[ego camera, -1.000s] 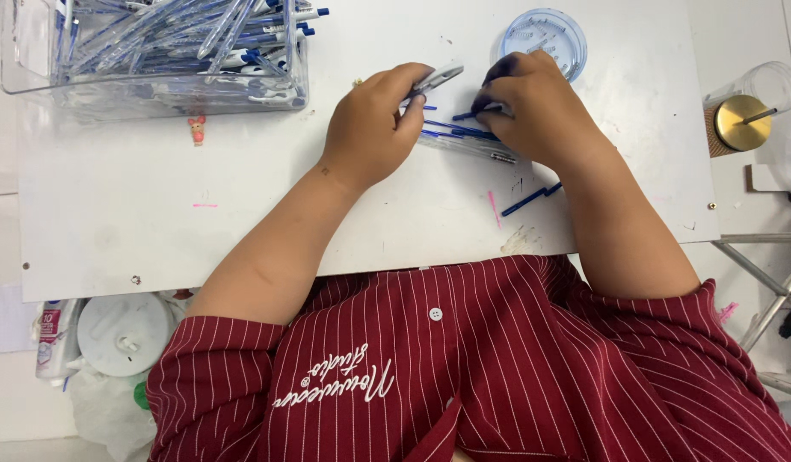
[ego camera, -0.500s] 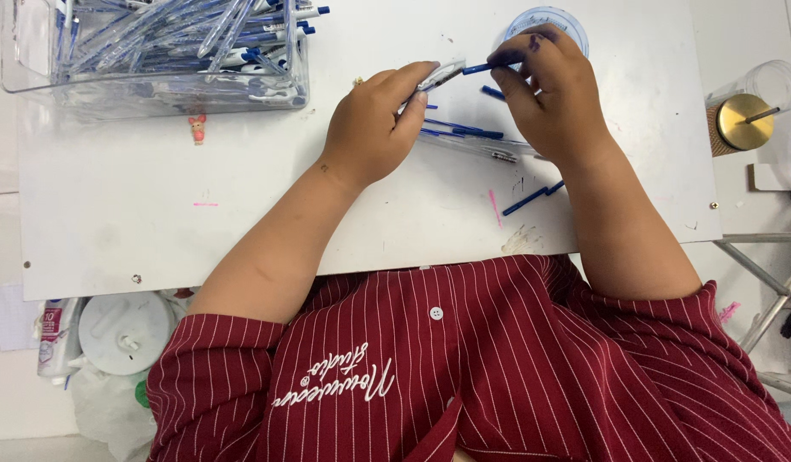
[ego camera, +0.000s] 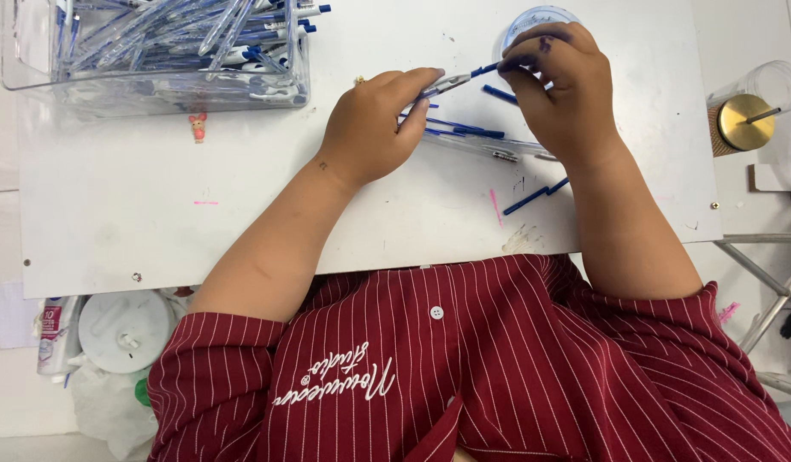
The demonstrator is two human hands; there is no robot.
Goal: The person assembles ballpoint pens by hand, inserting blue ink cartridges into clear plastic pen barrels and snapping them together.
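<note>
My left hand (ego camera: 374, 124) grips a clear pen barrel (ego camera: 442, 85) by its end, above the white table (ego camera: 198, 231). My right hand (ego camera: 562, 85) pinches a thin blue refill (ego camera: 485, 69) whose tip meets the barrel's open end. Between and under the two hands lie loose blue refills (ego camera: 464, 129) and clear pen parts (ego camera: 498, 152). One more blue refill (ego camera: 536, 197) rests near my right wrist. A round clear lid (ego camera: 519, 21) is partly hidden behind my right hand.
A clear plastic bin (ego camera: 156, 51) full of blue-and-clear pens stands at the back left. A glass with a gold cap (ego camera: 750, 107) sits off the table's right edge. A white round lid (ego camera: 126, 329) and a tube lie below the table's front left.
My right hand rose from the pile of parts with a blue refill and brought it to the barrel in my left hand. The left hand barely moved.
</note>
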